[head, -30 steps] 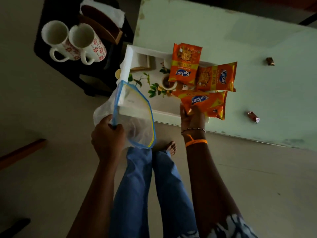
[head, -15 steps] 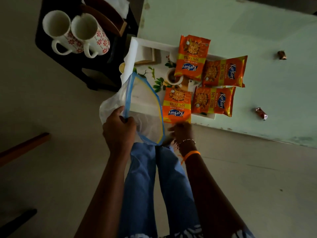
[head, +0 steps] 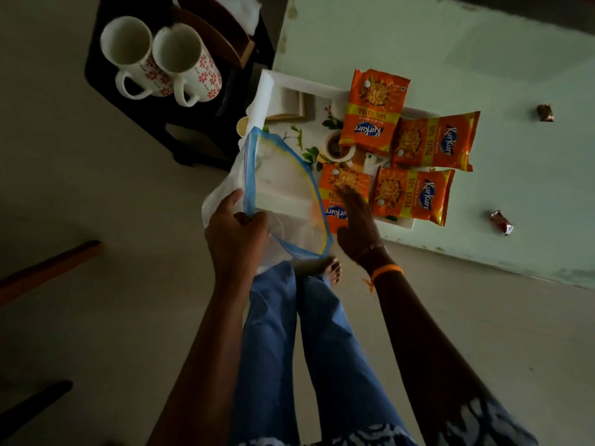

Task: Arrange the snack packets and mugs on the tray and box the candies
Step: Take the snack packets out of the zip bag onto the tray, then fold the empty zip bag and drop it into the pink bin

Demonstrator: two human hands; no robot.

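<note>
A white flower-printed tray (head: 273,88) lies on the pale green table (head: 483,59). Several orange snack packets rest on it: one at the back (head: 373,107), one to the right (head: 434,143), one at the front right (head: 412,196) and one at the front (head: 341,188). My right hand (head: 354,220) lies flat on the front packet, fingers spread. My left hand (head: 235,233) grips the rim of a clear zip bag (head: 283,188) with a blue edge, held open over the tray's left end. Two white mugs (head: 128,56) (head: 186,62) with red flowers stand on a black stool. Two wrapped candies (head: 545,112) (head: 501,222) lie on the table.
The black stool (head: 106,91) stands left of the table and also holds a brown box (head: 222,37) with white paper. My legs in blue trousers (head: 289,349) and a bare foot (head: 322,268) are below the table edge. A wooden bar (head: 48,268) lies on the floor at the left.
My right hand has set down a further packet at the tray's front and now rests flat on it. My left hand keeps holding the zip bag.
</note>
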